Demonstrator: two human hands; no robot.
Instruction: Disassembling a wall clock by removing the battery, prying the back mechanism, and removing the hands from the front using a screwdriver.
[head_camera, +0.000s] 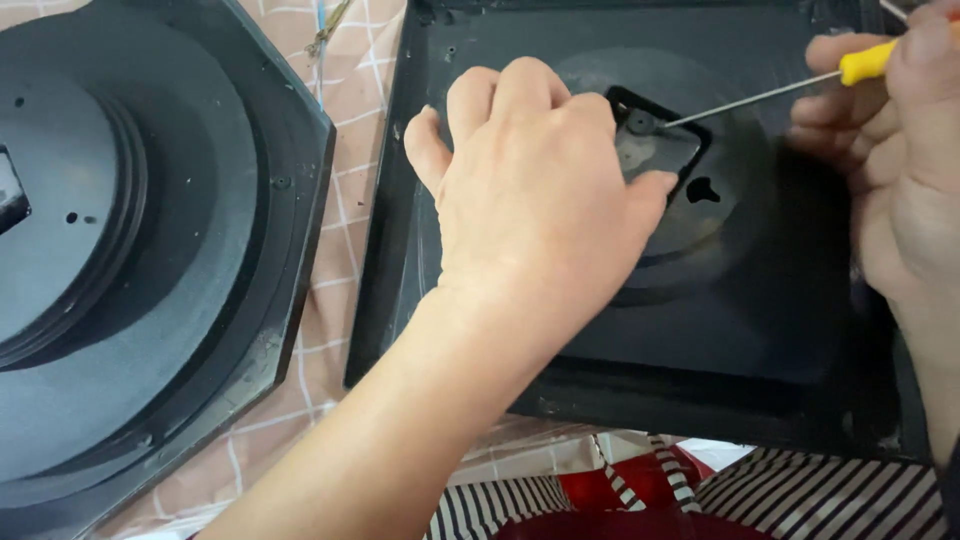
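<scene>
My left hand (530, 200) rests on a black square plastic panel (720, 340), fingers curled over the raised round centre, thumb touching the edge of a small rectangular recess (660, 145). My right hand (900, 150) grips a screwdriver (760, 95) with a yellow handle and thin metal shaft. Its tip sits at a screw in the recess's upper left corner. A keyhole-shaped slot (703, 190) lies just right of the recess.
A second black octagonal panel (150, 300) with stepped round rings lies to the left. Both rest on a pink checked cloth (345, 120). Striped black-and-white and red fabric (640, 490) shows at the bottom edge.
</scene>
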